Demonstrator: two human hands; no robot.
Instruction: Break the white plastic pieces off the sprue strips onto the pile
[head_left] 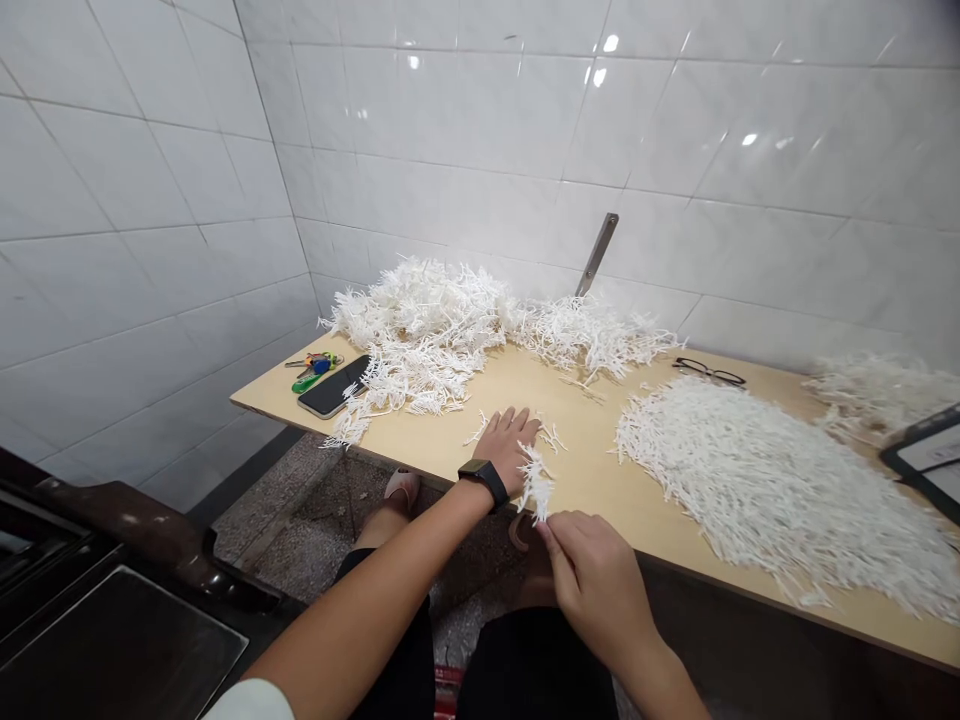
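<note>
My left hand (507, 446), with a black watch (484, 482) on its wrist, lies flat on the table with fingers spread. A few loose white bits (552, 436) lie beside its fingertips. Between thumb and fingers, my right hand (596, 575) pinches the lower end of a white branching sprig (535, 484) at the table's front edge. The sprig stands up beside my left hand, its thin prongs pointing outward. Behind my hands spreads a tangled heap of similar white branched pieces (427, 320). To the right lies a broad, flat pile of short white pieces (757, 480).
On the wooden table (517, 375) are a phone (334, 388), keys (319, 365) and eyeglasses (710, 371). A metal strip (598, 254) leans on the tiled wall. A dark-edged device (930, 455) sits at far right, dark furniture (127, 640) at lower left.
</note>
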